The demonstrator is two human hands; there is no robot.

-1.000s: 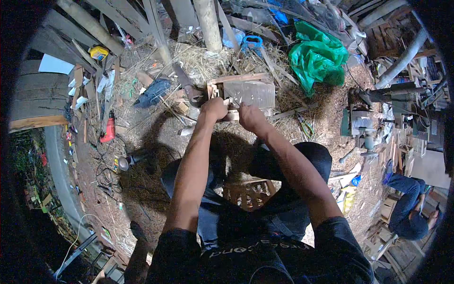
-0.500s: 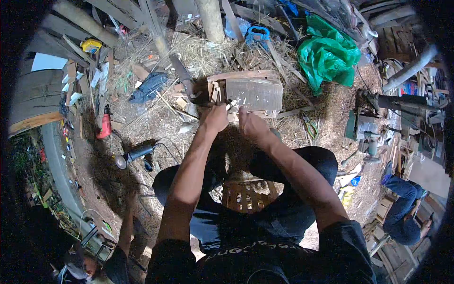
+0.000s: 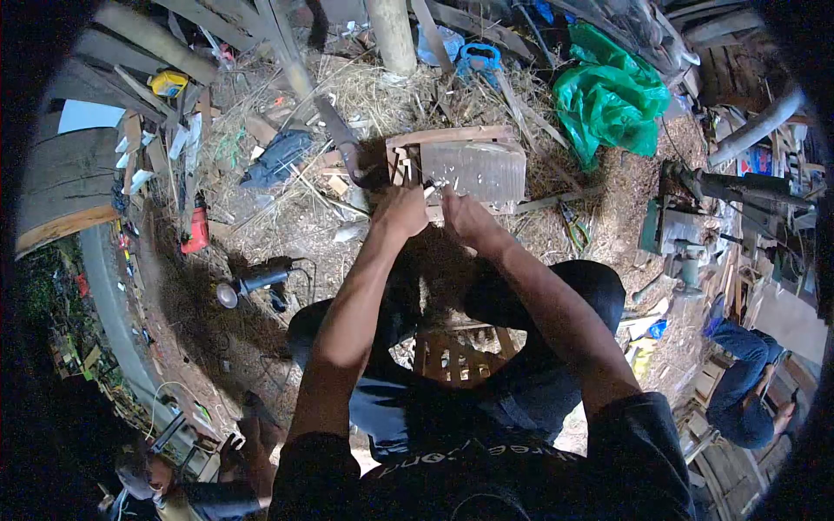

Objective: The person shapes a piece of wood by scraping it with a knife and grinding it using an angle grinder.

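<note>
In the head view, my left hand (image 3: pixel 404 210) is closed at the near left edge of a low wooden box-like bench (image 3: pixel 495 165). A small pale wood piece (image 3: pixel 430 191) pokes out of its fingers toward my other hand. My right hand (image 3: pixel 471 222) is closed just to the right, against the near edge of the board; what it grips is hidden by the fingers. Several short wood sticks (image 3: pixel 400 163) stand in the gap at the bench's left side. White shavings lie on the board's top.
An angle grinder (image 3: pixel 261 280) and a red drill (image 3: pixel 196 227) lie at left. Green plastic sheeting (image 3: pixel 612 95) is heaped at far right, with pliers (image 3: pixel 573 227) below it. A vise-like machine (image 3: pixel 686 191) stands right. Other people sit at lower left and right.
The view has shifted slightly. My hands stay close together at the bench's near edge with little movement. At lower left the other person's arms have moved.
</note>
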